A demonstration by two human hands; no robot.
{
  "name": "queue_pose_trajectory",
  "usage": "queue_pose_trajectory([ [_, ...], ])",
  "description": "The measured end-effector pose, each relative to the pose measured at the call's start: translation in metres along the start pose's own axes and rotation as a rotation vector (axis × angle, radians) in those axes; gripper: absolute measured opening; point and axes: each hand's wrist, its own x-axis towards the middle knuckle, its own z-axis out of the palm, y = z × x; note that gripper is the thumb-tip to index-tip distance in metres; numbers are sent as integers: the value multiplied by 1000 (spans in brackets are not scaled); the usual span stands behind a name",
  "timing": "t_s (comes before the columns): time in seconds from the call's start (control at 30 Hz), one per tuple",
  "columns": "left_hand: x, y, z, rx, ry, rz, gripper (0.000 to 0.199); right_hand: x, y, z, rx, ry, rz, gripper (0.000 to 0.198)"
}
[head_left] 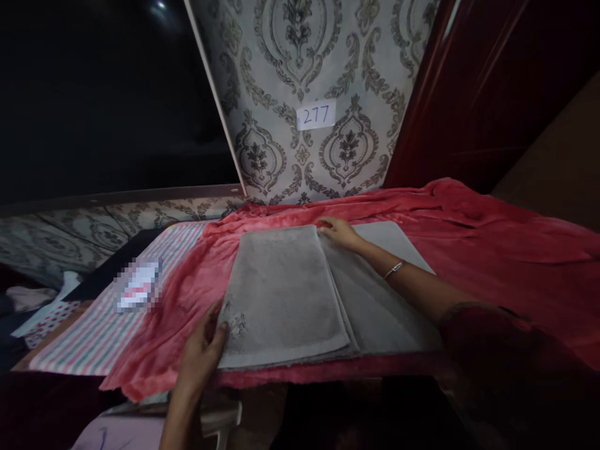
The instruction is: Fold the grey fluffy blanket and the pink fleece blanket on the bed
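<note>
A grey towel lies partly folded, its left part doubled over in layers and its right part a single flat spread. A small dark pattern marks the folded part's lower left corner. My left hand rests against the left folded edge, thumb and fingers apart, the thumb at the cloth. At the top of the towel, my right hand has its fingers bent and closed at the upper right corner of the folded layers. My right forearm, wearing a bracelet, crosses above the flat part.
A red plush blanket covers the table under the towel. To the left lie a striped cloth and a blurred white item. A large black screen stands behind, beside patterned wallpaper with a paper label reading 277.
</note>
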Motion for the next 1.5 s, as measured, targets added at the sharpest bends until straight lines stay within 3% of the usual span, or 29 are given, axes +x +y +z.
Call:
queue_pose_trajectory([
  [0.1,-4,15,5,238,139,181,57,-27,20,-20,96,23,120,37],
  [0.17,-7,29,17,314,150,314,51,-50,24,-23,189,-4,178,35],
  [0.3,-15,68,61,350,-108,521,52,-98,16,-20,458,-105,248,33],
  [0.4,-28,97,102,405,-304,618,62,-127,15,-23,460,-99,224,37],
  [0.5,-48,113,135,487,-453,680,74,-150,32,-39,307,32,164,38],
  [0.6,-66,113,152,573,-470,714,78,-175,67,-65,127,234,178,36],
  [0.7,-73,105,155,586,-421,753,71,-204,102,-86,-32,361,260,38],
  [0.83,-71,101,152,581,-418,800,64,-230,126,-96,-46,373,349,45],
  [1.1,-73,91,157,621,-325,957,55,-220,116,-97,246,262,445,69],
  [1.23,-79,82,159,576,-303,1046,59,-216,100,-99,504,201,388,77],
  [1.37,-78,88,149,430,-403,935,53,-220,81,-102,762,125,500,67],
  [1.5,-65,109,126,98,-643,643,44,-216,65,-113,897,-25,670,35],
])
